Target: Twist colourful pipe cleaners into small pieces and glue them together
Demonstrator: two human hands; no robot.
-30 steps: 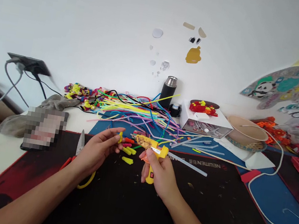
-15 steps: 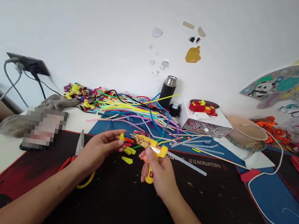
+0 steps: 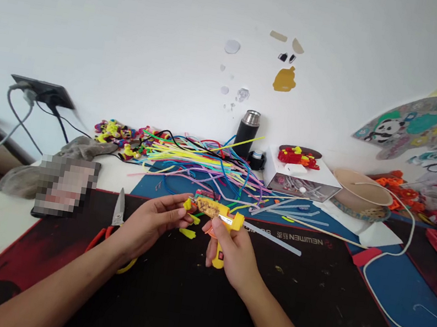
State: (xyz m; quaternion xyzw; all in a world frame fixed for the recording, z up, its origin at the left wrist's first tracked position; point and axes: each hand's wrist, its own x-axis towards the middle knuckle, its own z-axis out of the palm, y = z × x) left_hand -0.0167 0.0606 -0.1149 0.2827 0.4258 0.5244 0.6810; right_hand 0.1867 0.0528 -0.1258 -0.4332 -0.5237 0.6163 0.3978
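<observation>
My right hand (image 3: 231, 252) grips a yellow glue gun (image 3: 218, 214) by its handle, nozzle pointing left, with a clear glue stick (image 3: 273, 239) sticking out of its back. My left hand (image 3: 152, 219) pinches a small yellow pipe-cleaner piece (image 3: 187, 203) and holds it right at the gun's nozzle. Both hands hover just above a black and red desk mat (image 3: 178, 302). More short yellow pieces (image 3: 188, 232) lie on the mat under the gun.
Scissors (image 3: 118, 213) lie left of my left hand. A heap of coloured pipe cleaners (image 3: 197, 163) spreads at the back, with a black flask (image 3: 246, 133), a white box (image 3: 302, 178), a beige bowl (image 3: 360, 193) and a white cable (image 3: 407, 262) to the right.
My left hand has moved right, bringing the yellow piece up to the glue gun's nozzle. My right hand has barely moved.
</observation>
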